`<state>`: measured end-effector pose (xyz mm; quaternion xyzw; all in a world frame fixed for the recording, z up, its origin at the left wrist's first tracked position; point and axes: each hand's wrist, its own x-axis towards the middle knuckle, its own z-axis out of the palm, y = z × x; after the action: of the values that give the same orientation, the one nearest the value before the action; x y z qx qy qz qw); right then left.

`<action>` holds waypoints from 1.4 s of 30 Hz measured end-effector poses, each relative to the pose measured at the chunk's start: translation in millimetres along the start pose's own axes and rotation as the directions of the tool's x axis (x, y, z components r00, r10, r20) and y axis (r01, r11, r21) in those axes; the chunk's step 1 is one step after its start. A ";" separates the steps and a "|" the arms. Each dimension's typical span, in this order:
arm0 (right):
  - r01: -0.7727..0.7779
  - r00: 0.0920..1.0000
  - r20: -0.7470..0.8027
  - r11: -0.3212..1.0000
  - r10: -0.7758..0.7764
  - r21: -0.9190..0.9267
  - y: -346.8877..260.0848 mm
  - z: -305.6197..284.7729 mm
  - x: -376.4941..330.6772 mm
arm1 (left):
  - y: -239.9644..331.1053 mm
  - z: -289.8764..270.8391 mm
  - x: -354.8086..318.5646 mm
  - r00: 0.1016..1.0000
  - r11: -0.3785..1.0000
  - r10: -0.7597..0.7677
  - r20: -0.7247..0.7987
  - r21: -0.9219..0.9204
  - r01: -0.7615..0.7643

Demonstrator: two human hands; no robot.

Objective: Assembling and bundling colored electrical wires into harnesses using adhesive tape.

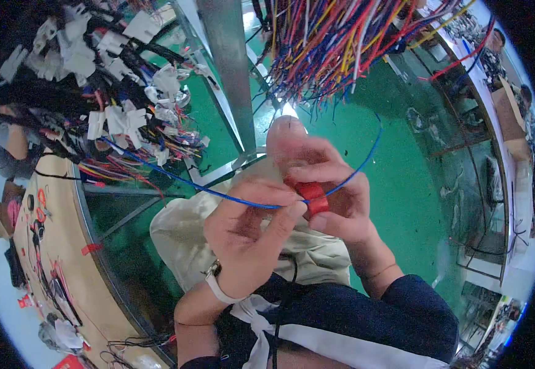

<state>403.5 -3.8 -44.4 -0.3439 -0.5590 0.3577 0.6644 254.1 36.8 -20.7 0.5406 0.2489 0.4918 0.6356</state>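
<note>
Before my body, my left hand (246, 215) pinches a blue wire (199, 185) between thumb and fingertips. The wire runs from the cable bundles on the left, past my fingers, then bends up to the right toward the hanging wires. My right hand (341, 190) is curled around a small roll of red tape (315, 199), its thumb beneath. The roll is right beside my left fingertips and touches the wire or sits very near it; the exact contact is hidden. Some right fingers are blurred.
Loose coloured wires (329, 43) hang at the top. Black cable bundles with white connectors (123, 120) are at upper left. A metal post (227, 55) stands ahead. The left bench (89, 270) carries orange-handled scissors (42, 203); a long rack (489, 111) lines the right.
</note>
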 end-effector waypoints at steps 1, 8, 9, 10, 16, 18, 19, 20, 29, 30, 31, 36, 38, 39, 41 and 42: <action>-0.085 0.996 0.003 0.995 0.085 -0.048 -0.4 1.8 -2.0 | 4.3 -3.2 -2.0 0.992 0.991 -0.125 -0.011 -0.057 0.124; -0.042 0.999 -0.019 0.931 0.038 -0.364 -1.4 9.5 -2.0 | 18.2 -50.8 -31.0 0.780 0.436 0.586 0.217 0.728 -0.530; -0.043 0.999 -0.010 0.932 0.043 -0.360 -3.2 12.6 -2.0 | 41.0 -39.6 -23.5 0.772 0.204 0.530 0.350 0.831 -0.517; -0.027 0.999 0.022 0.923 0.038 -0.383 -7.6 14.0 -0.5 | 53.4 -32.3 -15.3 0.770 -0.047 0.438 0.464 0.867 -0.496; -0.007 1.000 0.022 0.913 0.017 -0.407 -13.5 17.6 4.0 | 41.6 -32.3 19.7 0.825 0.474 0.151 0.544 0.692 -0.544; -0.031 0.999 0.006 0.916 0.036 -0.401 -13.2 16.8 3.6 | 40.8 -31.6 20.9 0.812 0.397 0.192 0.551 0.713 -0.578; -0.060 0.997 0.022 0.905 0.076 -0.422 -14.4 15.9 3.1 | 40.6 -30.8 21.1 0.796 0.316 0.233 0.559 0.731 -0.605; -0.088 0.993 0.036 0.892 0.116 -0.443 -15.1 15.7 2.8 | 39.1 -28.5 21.7 0.796 0.316 0.231 0.559 0.731 -0.605; -0.398 0.909 -0.131 0.918 0.396 0.012 -5.0 24.0 -6.9 | 16.5 -30.4 32.8 0.899 0.549 0.113 0.423 0.728 -0.412; -0.396 0.909 -0.133 0.918 0.394 0.014 -4.3 23.0 -6.7 | 17.0 -29.5 34.2 0.897 0.538 0.119 0.425 0.732 -0.418; -0.406 0.903 -0.130 0.913 0.409 0.048 -3.3 21.8 -6.8 | 17.2 -28.9 35.1 0.896 0.528 0.124 0.427 0.736 -0.424; -0.422 0.869 -0.195 0.887 0.455 0.189 2.6 19.9 -6.5 | 10.3 -31.6 36.1 0.897 0.386 0.152 0.415 0.811 -0.440; -0.416 0.864 -0.195 0.876 0.464 0.242 -1.2 21.4 -4.3 | 7.3 -32.1 36.9 0.902 0.403 0.161 0.400 0.808 -0.430; -0.418 0.864 -0.191 0.876 0.466 0.241 -5.6 21.1 -2.8 | 6.4 -32.5 38.3 0.884 0.363 0.217 0.415 0.806 -0.467; -0.331 0.907 -0.136 0.873 0.399 0.357 -19.6 19.5 -0.6 | 5.3 -33.7 38.4 0.862 0.319 0.274 0.426 0.806 -0.499; -0.332 0.907 -0.132 0.873 0.399 0.356 -23.9 20.7 0.1 | 4.0 -34.0 37.8 0.865 0.372 0.280 0.416 0.784 -0.497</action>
<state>385.2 -14.7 -21.0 -0.3636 -0.3464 0.5278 0.6850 238.7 85.4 -18.8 0.8783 0.2584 0.3701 0.1575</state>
